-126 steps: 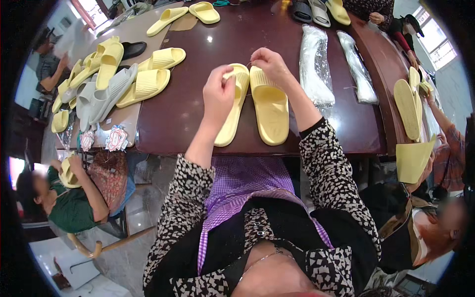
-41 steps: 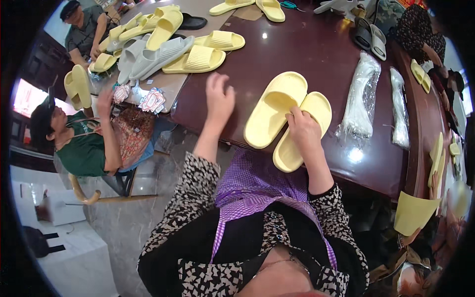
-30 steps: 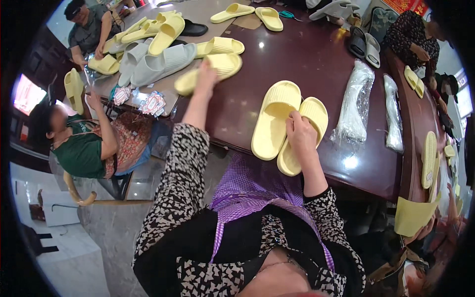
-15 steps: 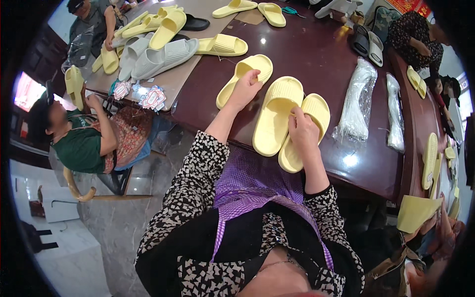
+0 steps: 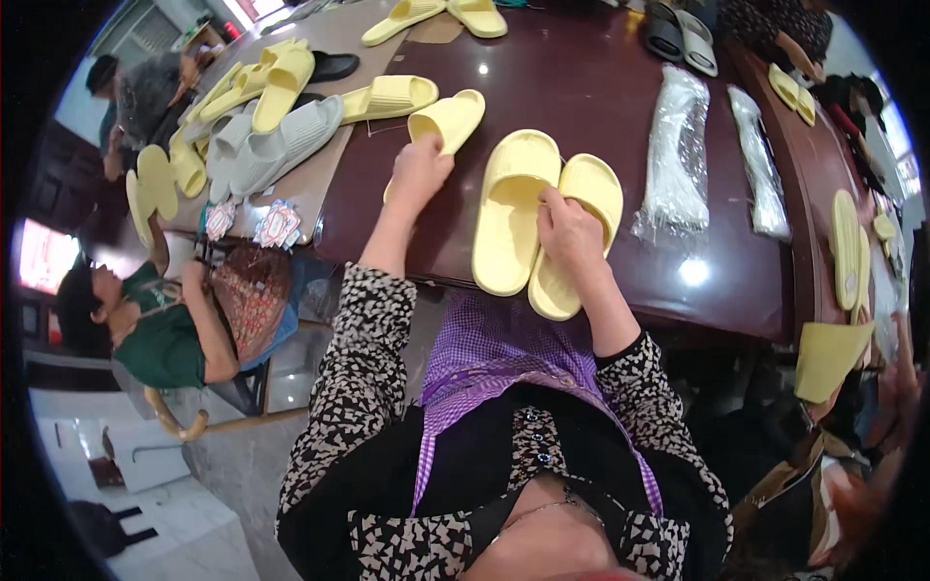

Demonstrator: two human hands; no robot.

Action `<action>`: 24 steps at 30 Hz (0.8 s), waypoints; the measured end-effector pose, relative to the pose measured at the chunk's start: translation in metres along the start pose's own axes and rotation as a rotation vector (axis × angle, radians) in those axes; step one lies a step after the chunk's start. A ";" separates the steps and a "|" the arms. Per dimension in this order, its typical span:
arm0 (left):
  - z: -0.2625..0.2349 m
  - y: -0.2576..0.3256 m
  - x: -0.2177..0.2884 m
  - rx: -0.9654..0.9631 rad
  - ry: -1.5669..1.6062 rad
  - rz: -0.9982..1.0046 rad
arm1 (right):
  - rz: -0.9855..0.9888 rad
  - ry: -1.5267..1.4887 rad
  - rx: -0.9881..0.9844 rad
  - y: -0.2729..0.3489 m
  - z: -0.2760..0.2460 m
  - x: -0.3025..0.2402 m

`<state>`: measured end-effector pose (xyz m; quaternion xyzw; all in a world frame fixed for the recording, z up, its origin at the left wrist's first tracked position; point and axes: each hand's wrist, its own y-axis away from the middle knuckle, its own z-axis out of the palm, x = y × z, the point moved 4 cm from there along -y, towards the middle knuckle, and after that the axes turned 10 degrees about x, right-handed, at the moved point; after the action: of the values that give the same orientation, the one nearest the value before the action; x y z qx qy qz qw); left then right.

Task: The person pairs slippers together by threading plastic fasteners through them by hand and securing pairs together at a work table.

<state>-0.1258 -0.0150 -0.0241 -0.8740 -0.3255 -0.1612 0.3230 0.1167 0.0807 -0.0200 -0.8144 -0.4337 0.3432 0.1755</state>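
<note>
Three pale yellow slide slippers lie before me on the dark red, glossy table (image 5: 591, 87). My left hand (image 5: 419, 176) is closed on the leftmost slipper (image 5: 451, 118), hiding much of its footbed. The middle slipper (image 5: 504, 242) lies with its ribbed strap away from me, and no hand is on it. Against its right side rests another slipper (image 5: 593, 184), a little nearer to me. My right hand (image 5: 573, 232) grips that one at the strap opening, with the fingertips partly hidden.
Clear plastic bundles of white strips (image 5: 673, 155) lie to the right. Yellow and grey slippers (image 5: 291, 140) are heaped at the left, with printed tags (image 5: 278, 225) beside them. A co-worker in green (image 5: 165, 329) sits at the left holding yellow slippers (image 5: 155, 189). Others work around the table.
My left hand has moved left and closed on the leftmost slipper. My right hand stays on its slipper. The whole view has shifted, and the co-worker's slippers have turned.
</note>
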 end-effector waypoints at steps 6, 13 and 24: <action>-0.029 -0.020 -0.001 -0.239 1.634 -0.565 | 0.048 -0.038 0.005 -0.001 0.004 0.008; -0.033 0.002 0.027 -0.202 1.991 -0.622 | 0.028 -0.062 0.008 0.000 0.003 0.009; -0.054 -0.007 0.056 -0.086 1.597 -0.388 | 0.078 -0.091 0.031 -0.003 -0.005 0.011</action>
<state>-0.0932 -0.0212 0.0463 -0.4358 -0.1366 -0.7996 0.3899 0.1231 0.0916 -0.0196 -0.8115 -0.4040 0.3930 0.1546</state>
